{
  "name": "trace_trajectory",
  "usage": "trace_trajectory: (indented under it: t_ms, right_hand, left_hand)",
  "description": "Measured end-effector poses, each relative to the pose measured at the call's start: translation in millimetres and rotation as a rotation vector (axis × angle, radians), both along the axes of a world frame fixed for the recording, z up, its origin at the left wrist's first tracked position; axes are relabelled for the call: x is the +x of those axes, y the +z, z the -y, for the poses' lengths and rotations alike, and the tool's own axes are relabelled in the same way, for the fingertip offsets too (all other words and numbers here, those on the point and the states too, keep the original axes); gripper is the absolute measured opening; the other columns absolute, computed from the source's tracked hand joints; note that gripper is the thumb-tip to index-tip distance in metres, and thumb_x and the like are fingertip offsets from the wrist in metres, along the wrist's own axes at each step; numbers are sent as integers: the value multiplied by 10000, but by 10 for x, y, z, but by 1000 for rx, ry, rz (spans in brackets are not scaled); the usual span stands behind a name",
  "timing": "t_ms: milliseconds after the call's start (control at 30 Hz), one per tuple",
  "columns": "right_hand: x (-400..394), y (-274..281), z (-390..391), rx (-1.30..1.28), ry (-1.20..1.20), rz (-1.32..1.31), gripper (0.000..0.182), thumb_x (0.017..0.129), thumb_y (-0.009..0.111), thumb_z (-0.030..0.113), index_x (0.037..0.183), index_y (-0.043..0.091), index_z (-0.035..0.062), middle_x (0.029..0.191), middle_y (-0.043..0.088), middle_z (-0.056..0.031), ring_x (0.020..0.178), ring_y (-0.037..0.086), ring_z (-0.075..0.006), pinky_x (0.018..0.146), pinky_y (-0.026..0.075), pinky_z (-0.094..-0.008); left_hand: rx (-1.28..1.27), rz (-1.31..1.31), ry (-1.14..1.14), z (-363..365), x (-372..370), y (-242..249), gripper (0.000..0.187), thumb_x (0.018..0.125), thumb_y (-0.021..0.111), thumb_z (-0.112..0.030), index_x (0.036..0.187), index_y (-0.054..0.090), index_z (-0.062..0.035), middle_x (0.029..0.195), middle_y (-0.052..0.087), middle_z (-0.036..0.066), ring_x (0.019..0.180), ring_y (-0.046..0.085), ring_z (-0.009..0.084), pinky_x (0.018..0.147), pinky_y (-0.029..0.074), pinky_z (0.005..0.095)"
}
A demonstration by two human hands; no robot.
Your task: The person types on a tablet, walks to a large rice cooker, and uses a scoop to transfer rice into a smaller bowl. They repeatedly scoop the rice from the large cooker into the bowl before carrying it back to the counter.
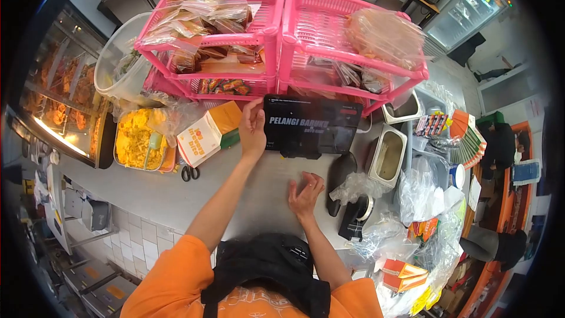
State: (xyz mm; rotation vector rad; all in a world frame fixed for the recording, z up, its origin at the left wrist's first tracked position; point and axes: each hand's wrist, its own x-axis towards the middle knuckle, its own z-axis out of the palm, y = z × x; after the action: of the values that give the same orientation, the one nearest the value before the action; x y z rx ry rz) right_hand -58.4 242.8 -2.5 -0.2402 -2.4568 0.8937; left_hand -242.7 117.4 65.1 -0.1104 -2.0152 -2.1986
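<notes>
A dark tablet (312, 125) with lettering on its screen stands on the steel counter, in front of the pink racks. At its left edge is my left hand (253, 129), fingers raised and somewhat apart, with nothing seen in it. My right hand (306, 196) rests over the counter below the tablet, fingers spread and bent, holding nothing. A black object (341, 176) lies to the right of that hand, beside a crumpled clear bag (358, 188). To the left of my left hand is an orange and white box (203, 139).
Pink racks (279, 38) with packets stand behind. Black scissors (190, 172) and a tub of yellow food (141, 138) lie left, near a heated display case (65, 91). Metal containers (388, 156) and plastic bags (421, 182) are right. Another person (500, 147) is at the far right.
</notes>
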Motion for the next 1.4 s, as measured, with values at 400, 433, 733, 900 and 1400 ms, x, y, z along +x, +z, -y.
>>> trace_trajectory:
  t_ms: [400, 433, 733, 900, 1400]
  right_hand:
    - [32, -62, 62, 36, -12, 40, 397, 805, 674, 212, 1116, 501, 35, 1061, 522, -143, 1018, 468, -316, 877, 320, -453]
    - [24, -68, 50, 62, -21, 15, 379, 801, 674, 203, 1097, 503, 38, 1050, 529, -133, 1006, 475, -314, 880, 315, -454]
    - [42, 80, 36, -61, -32, -19, 418, 805, 683, 189, 1155, 481, 81, 1051, 517, -121, 1036, 492, -283, 858, 330, -433]
    - [41, 86, 20, -71, -28, -18, 416, 811, 671, 187, 1162, 470, 87, 1051, 514, -121, 1045, 491, -277, 866, 326, -432]
    - [-19, 12, 8, -1, 1, -24, 379, 779, 685, 179, 1096, 518, 58, 1034, 527, -123, 1011, 497, -304, 843, 337, -447]
  left_hand:
    - [-498, -284, -165, 195, -397, 373, 196, 976, 469, -137, 1060, 619, -43, 965, 659, 122, 909, 638, 237, 804, 476, 329]
    - [-517, -373, -168, 208, -434, 340, 199, 975, 467, -135, 1048, 618, -28, 977, 655, 127, 932, 634, 258, 822, 472, 334]
    - [-555, -408, -71, 113, -364, 415, 114, 932, 479, -32, 976, 583, -11, 868, 618, 136, 840, 608, 264, 781, 450, 328]
    - [-567, -430, -42, 81, -361, 423, 128, 926, 469, -11, 961, 592, -12, 835, 619, 143, 811, 608, 289, 764, 450, 333]
    - [-559, -522, 86, 33, -443, 289, 209, 825, 497, 101, 934, 639, -7, 820, 658, 147, 798, 657, 273, 745, 492, 339]
